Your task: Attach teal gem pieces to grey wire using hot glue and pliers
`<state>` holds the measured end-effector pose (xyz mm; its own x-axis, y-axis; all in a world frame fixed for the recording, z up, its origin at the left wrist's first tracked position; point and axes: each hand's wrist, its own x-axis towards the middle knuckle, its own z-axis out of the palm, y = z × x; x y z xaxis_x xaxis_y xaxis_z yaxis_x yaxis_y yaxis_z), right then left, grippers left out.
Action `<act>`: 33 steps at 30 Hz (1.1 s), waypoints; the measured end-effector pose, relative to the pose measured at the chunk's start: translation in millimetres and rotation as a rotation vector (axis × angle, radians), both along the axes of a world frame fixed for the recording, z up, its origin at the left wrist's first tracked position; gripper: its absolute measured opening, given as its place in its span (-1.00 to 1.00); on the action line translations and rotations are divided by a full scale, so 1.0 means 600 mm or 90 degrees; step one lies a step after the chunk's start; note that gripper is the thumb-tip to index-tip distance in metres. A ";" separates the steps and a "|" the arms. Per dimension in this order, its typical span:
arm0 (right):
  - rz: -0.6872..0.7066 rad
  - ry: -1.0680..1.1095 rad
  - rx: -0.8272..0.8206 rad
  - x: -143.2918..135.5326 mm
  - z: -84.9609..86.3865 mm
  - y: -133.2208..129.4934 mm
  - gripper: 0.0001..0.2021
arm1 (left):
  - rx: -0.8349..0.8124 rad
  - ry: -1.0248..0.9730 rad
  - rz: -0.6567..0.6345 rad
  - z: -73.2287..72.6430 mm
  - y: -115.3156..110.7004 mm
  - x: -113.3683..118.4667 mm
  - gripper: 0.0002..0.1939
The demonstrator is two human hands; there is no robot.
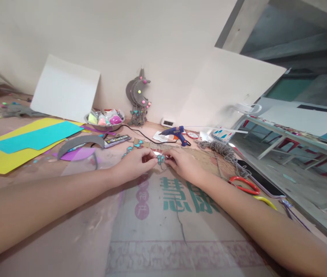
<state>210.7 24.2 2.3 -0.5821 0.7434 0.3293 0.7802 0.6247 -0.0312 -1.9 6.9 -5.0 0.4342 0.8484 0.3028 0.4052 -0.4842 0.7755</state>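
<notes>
Between both hands is a small grey and teal piece (160,159), held just above a printed plastic sheet (152,227). My left hand (136,163) pinches its left side with thumb and forefinger. On its right side, my right hand (182,161) has its fingers closed at the piece's edge. A few more teal and grey pieces (138,143) lie just behind my left hand. Fine details of the held piece are too small to tell.
Behind the hands lie a blue glue gun (176,133) and a bowl of coloured packets (105,119). Grey yarn (219,151), red-handled scissors (244,185) and a phone (261,179) are at right. Yellow sheet (4,157) at left; a grey moon decoration (139,92) stands at the wall.
</notes>
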 end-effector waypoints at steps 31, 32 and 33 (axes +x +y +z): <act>0.044 0.020 0.268 0.016 0.011 -0.025 -0.69 | -0.001 -0.051 0.076 -0.005 0.009 -0.004 -0.80; 0.044 0.020 0.266 0.016 0.009 -0.024 -0.69 | -0.001 -0.051 0.078 -0.005 0.010 -0.004 -0.80; 0.043 0.020 0.265 0.016 0.008 -0.024 -0.69 | -0.002 -0.051 0.080 -0.005 0.009 -0.004 -0.80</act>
